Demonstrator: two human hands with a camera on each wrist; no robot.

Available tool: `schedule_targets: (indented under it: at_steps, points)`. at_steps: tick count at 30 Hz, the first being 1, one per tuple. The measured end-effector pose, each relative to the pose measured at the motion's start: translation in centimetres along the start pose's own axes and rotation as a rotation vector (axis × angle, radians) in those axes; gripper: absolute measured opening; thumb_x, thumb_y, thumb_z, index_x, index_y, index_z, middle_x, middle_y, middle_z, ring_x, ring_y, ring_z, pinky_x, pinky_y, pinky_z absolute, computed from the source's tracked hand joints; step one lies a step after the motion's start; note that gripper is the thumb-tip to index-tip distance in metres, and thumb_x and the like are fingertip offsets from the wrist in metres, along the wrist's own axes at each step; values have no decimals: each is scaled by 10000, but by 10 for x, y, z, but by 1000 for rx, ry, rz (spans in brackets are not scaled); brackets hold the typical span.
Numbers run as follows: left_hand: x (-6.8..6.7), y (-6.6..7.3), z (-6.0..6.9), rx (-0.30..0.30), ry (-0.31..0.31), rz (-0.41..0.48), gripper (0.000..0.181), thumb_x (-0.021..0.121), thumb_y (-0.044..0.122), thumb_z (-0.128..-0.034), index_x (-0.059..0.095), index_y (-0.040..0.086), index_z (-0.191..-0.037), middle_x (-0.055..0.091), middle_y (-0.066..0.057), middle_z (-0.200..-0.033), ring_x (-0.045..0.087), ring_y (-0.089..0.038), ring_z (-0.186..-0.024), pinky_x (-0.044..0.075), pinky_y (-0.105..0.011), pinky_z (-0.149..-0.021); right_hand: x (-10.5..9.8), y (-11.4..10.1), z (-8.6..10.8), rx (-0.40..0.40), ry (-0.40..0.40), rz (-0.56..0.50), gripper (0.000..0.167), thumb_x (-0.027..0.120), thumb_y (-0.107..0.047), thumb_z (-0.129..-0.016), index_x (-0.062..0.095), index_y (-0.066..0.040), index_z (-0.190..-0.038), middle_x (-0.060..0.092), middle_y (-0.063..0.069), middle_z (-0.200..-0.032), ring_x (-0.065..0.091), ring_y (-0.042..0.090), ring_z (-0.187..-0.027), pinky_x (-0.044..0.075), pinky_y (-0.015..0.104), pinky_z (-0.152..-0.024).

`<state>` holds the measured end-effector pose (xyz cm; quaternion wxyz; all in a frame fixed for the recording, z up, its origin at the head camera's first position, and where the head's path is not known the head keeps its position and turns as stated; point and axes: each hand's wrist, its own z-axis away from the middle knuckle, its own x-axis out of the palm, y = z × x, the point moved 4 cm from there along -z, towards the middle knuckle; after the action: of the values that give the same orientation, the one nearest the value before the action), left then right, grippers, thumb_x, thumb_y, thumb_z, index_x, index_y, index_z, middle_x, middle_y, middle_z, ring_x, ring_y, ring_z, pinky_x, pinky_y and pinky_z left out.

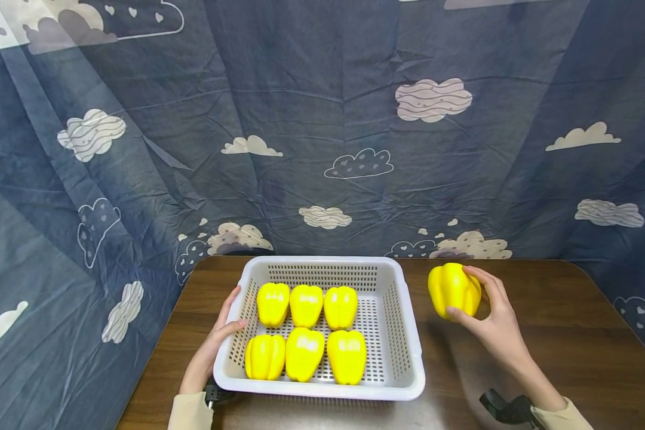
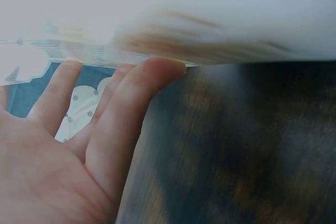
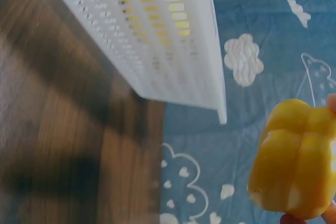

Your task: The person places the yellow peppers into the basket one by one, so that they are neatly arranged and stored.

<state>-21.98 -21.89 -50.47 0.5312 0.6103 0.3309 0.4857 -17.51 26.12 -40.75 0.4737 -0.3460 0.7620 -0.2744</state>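
Note:
A yellow bell pepper (image 1: 452, 291) is held above the table by my right hand (image 1: 497, 325), thumb on its near side and fingers on its far right side. In the right wrist view that bell pepper (image 3: 294, 161) shows at the right edge, with only fingertips visible around it. A white perforated plastic basket (image 1: 322, 389) holds more yellow bell peppers (image 1: 304, 353) in two rows of three. My left hand (image 1: 209, 352) rests against the basket's left side, its thumb at the rim. In the left wrist view, nearly straight fingers (image 2: 118, 114) touch the basket's wall.
The brown wooden table (image 1: 559, 322) extends on both sides of the basket. A dark blue curtain (image 1: 301, 119) with cloud prints hangs behind and to the sides. Inside the basket, bare slotted floor (image 1: 375, 334) shows to the right of the peppers.

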Motion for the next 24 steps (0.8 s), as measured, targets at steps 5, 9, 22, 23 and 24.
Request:
schedule_targets:
  at_steps: [5,9,22,23,24]
  points:
    - [0,1,0,14,-8,6,737,368,45,-921,34,284,-1533,-62,-168,-1576,106,-503,-1368,206,-655,-994,7,-10,1,-24,-13,-17,772,794,-68,-738,424,-106,-1415,389,95,-1364,358,67,-1132,283,147,-857]
    - [0,1,0,14,-12,33,741,365,36,-918,37,283,-1534,-72,-171,-1575,98,-511,-1367,195,-660,-992,14,-18,1,-45,-31,-30,775,798,-62,-729,430,-104,-1409,395,98,-1377,379,148,-1147,295,138,-865]
    - [0,1,1,-5,2,-1,733,377,71,-925,29,289,-1533,-61,-155,-1579,106,-495,-1375,192,-650,-1004,46,-33,4,-90,-87,-86,761,810,-64,-715,452,-105,-1385,390,111,-1401,397,301,-1227,325,378,-996]
    - [0,0,1,-11,4,-3,730,376,79,-928,26,297,-1532,-60,-149,-1580,107,-493,-1377,190,-652,-1004,49,-34,5,-93,-94,-94,757,808,-60,-715,453,-103,-1382,390,113,-1401,395,311,-1233,326,452,-999]
    - [0,0,1,-18,5,-4,729,376,86,-930,24,306,-1530,-58,-142,-1581,109,-490,-1379,188,-653,-1004,52,-34,6,-95,-101,-103,753,805,-58,-715,454,-102,-1380,389,115,-1402,394,318,-1236,323,524,-989]
